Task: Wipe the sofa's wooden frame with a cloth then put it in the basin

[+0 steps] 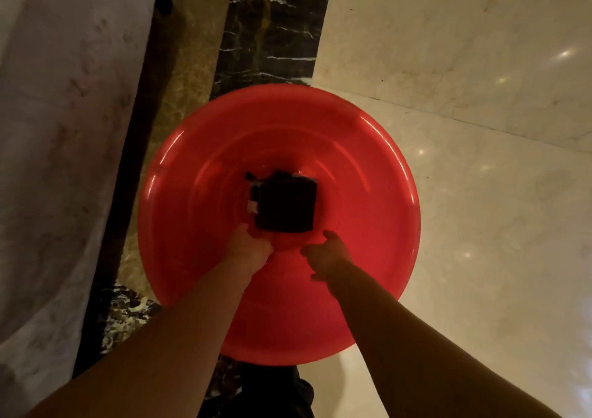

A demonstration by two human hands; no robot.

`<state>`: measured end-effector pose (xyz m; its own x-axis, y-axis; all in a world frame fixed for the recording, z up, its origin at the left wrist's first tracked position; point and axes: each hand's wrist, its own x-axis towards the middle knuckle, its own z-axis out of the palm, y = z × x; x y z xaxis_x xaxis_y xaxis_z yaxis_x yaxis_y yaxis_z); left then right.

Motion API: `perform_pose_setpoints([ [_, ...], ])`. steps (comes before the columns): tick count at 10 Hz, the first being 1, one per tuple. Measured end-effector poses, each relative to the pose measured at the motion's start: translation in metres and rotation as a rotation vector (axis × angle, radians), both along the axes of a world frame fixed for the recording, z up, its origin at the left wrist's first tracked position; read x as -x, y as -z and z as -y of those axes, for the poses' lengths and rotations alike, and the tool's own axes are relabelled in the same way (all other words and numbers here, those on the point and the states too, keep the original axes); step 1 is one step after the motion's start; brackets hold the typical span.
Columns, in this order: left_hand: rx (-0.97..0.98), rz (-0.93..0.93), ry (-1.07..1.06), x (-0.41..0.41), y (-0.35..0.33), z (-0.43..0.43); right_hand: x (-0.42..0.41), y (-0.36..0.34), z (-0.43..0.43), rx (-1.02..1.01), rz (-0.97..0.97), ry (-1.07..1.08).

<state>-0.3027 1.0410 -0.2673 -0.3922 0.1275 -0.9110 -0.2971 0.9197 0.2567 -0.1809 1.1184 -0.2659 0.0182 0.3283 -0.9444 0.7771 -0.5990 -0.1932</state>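
Observation:
A big round red basin (368,167) stands on the floor right below me. A dark folded cloth (286,204) lies flat at its bottom, with a small white tag on its left edge. My left hand (248,248) reaches into the basin, fingers curled at the cloth's near left corner; whether it grips the corner is hidden. My right hand (326,252) hovers just right of it, near the cloth's near edge, fingers loosely apart and holding nothing. The sofa's dark wooden frame (134,148) runs along the left beside the basin.
The sofa's pale upholstered side (54,161) fills the left of the view. The floor is glossy cream marble (480,129) on the right, with a black veined strip (275,26) and a brown strip under the basin's far side. My dark clothing shows at the bottom.

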Motion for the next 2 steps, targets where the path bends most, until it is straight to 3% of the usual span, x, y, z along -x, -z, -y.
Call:
perform_pose_setpoints([
  [1,-0.098,-0.164,0.392,0.001,-0.011,-0.008,0.011,-0.006,-0.006,-0.155,0.000,-0.251],
  [2,-0.091,-0.260,0.621,0.008,-0.027,-0.005,0.013,-0.020,-0.014,-0.267,0.014,-0.435],
])
